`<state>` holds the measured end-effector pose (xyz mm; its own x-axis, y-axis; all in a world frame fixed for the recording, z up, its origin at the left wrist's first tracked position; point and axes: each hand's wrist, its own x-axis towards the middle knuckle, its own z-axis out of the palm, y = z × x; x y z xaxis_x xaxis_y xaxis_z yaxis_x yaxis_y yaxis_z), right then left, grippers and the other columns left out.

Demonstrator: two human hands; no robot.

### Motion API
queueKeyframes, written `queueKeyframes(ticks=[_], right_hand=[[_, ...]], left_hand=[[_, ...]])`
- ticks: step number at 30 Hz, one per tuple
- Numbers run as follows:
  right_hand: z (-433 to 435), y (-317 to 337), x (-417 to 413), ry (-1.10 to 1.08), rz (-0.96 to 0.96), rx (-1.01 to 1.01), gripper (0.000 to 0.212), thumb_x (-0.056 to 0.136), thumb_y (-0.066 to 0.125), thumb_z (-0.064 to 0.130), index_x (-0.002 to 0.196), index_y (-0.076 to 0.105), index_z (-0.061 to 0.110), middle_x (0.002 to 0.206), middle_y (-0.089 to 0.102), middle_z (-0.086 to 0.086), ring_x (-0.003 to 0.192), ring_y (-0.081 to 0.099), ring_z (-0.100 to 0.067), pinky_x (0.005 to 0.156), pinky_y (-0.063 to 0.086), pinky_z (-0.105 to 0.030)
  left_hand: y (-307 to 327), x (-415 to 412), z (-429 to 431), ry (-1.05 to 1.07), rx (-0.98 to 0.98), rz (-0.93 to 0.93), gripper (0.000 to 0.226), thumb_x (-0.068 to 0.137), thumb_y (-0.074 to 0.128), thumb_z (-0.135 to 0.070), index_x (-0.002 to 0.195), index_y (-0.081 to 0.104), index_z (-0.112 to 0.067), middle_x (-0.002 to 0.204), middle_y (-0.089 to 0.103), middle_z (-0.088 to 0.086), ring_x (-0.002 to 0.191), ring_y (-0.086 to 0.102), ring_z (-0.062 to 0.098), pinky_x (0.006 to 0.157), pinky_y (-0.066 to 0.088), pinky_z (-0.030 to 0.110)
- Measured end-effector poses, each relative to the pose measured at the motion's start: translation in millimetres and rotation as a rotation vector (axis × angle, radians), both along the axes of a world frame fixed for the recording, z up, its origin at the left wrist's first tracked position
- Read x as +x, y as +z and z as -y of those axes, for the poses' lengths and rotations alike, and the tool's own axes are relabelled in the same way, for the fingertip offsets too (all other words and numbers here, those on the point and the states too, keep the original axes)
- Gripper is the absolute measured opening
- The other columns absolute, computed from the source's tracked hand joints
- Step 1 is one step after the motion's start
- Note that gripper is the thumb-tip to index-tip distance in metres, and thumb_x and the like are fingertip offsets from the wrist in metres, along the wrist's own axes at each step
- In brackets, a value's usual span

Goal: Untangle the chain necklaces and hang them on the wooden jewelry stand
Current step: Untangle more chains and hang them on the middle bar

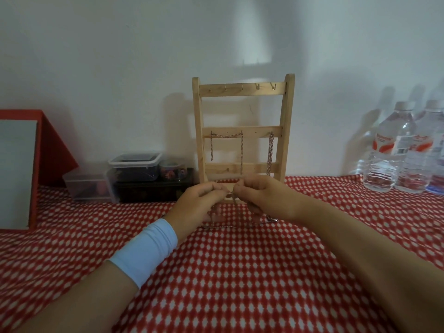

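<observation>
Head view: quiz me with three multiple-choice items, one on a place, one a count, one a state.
1. The hung chains on the stand hang from: A the base, B the middle bar, C the wall.
2. Hooks on the top bar: A two, B nine, C five.
3. The left hand and right hand: A pinch a chain between them, B lie flat, C hold bottles.
B, they drape below that bar; C, five show; A, fingertips meet on the links.
</observation>
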<state>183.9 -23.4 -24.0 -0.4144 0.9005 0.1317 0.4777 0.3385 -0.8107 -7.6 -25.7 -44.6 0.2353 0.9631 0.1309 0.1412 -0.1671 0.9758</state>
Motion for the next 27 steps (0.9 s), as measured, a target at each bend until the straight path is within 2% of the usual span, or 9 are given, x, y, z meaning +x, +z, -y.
queueKeyframes(ticks=[3, 6, 10, 17, 20, 22, 24, 25, 27], right_hand=[[1, -2, -2, 0.012, -0.089, -0.036, 0.030, 0.106, 0.052, 0.026, 0.082, 0.069, 0.022, 0.058, 0.051, 0.002, 0.053, 0.047, -0.010, 0.059, 0.053, -0.027], [2, -2, -5, -0.010, -0.150, -0.067, 0.031, 0.105, 0.055, 0.025, 0.080, 0.072, 0.019, 0.058, 0.050, 0.000, 0.052, 0.046, -0.011, 0.058, 0.052, -0.026], [2, -2, -6, 0.011, -0.115, -0.142, 0.032, 0.108, 0.045, 0.031, 0.089, 0.068, 0.020, 0.062, 0.048, 0.002, 0.054, 0.045, -0.012, 0.062, 0.053, -0.031], [1, -2, -6, 0.020, -0.027, -0.142, 0.040, 0.110, 0.036, 0.032, 0.077, 0.049, 0.015, 0.059, 0.046, 0.006, 0.054, 0.044, -0.014, 0.064, 0.054, -0.031], [1, 2, 1, 0.002, -0.078, -0.109, 0.036, 0.108, 0.045, 0.033, 0.087, 0.059, 0.008, 0.065, 0.049, -0.001, 0.055, 0.047, -0.013, 0.064, 0.056, -0.029], [1, 4, 4, 0.010, -0.160, -0.130, 0.031, 0.106, 0.049, 0.029, 0.094, 0.062, 0.004, 0.066, 0.050, -0.001, 0.052, 0.047, -0.010, 0.062, 0.057, -0.027], [1, 5, 4, 0.031, -0.221, -0.155, 0.027, 0.106, 0.050, 0.025, 0.096, 0.062, 0.003, 0.066, 0.048, -0.002, 0.051, 0.045, -0.008, 0.061, 0.056, -0.025], [1, 5, 4, 0.044, -0.248, -0.168, 0.026, 0.106, 0.051, 0.025, 0.096, 0.061, 0.003, 0.067, 0.047, -0.002, 0.051, 0.044, -0.009, 0.060, 0.056, -0.025], [0, 6, 2, 0.060, -0.301, -0.212, 0.027, 0.106, 0.050, 0.026, 0.092, 0.059, 0.004, 0.068, 0.049, 0.001, 0.054, 0.044, -0.010, 0.059, 0.054, -0.026]], left_hand=[[0, 3, 3, -0.013, -0.005, 0.010, 0.017, 0.088, 0.069, -0.025, 0.103, 0.070, -0.016, 0.103, 0.073, 0.006, 0.098, 0.070, 0.019, 0.074, 0.061, 0.039], [-1, 4, 1, -0.011, 0.093, -0.098, 0.025, 0.083, 0.075, -0.019, 0.106, 0.066, -0.019, 0.088, 0.078, 0.003, 0.086, 0.074, 0.014, 0.081, 0.057, 0.028], [2, -1, -2, 0.003, 0.221, -0.216, 0.018, 0.084, 0.074, -0.017, 0.100, 0.069, -0.022, 0.080, 0.076, -0.004, 0.077, 0.072, 0.005, 0.070, 0.051, 0.010], [6, -10, -5, -0.061, 0.221, -0.341, 0.013, 0.092, 0.063, -0.007, 0.098, 0.071, -0.016, 0.071, 0.071, -0.002, 0.059, 0.066, 0.009, 0.063, 0.055, 0.019], [5, -14, -7, -0.095, 0.182, -0.428, 0.020, 0.098, 0.052, -0.007, 0.096, 0.068, -0.020, 0.076, 0.068, -0.002, 0.064, 0.063, 0.007, 0.067, 0.054, 0.018], [1, -13, -9, -0.071, 0.120, -0.397, 0.026, 0.097, 0.049, -0.004, 0.087, 0.068, -0.020, 0.079, 0.066, 0.001, 0.072, 0.061, 0.011, 0.080, 0.054, 0.031], [-2, -7, -8, -0.089, 0.012, -0.219, 0.017, 0.088, 0.057, -0.009, 0.078, 0.067, -0.017, 0.083, 0.066, 0.006, 0.082, 0.062, 0.021, 0.092, 0.049, 0.047], [-3, -4, -7, -0.107, -0.029, -0.149, 0.004, 0.080, 0.063, -0.016, 0.078, 0.067, -0.016, 0.084, 0.068, 0.006, 0.087, 0.062, 0.024, 0.095, 0.047, 0.050], [-7, -3, -8, -0.166, -0.001, -0.228, 0.019, 0.078, 0.071, -0.023, 0.088, 0.061, -0.010, 0.080, 0.073, -0.001, 0.087, 0.067, 0.022, 0.091, 0.048, 0.043]])
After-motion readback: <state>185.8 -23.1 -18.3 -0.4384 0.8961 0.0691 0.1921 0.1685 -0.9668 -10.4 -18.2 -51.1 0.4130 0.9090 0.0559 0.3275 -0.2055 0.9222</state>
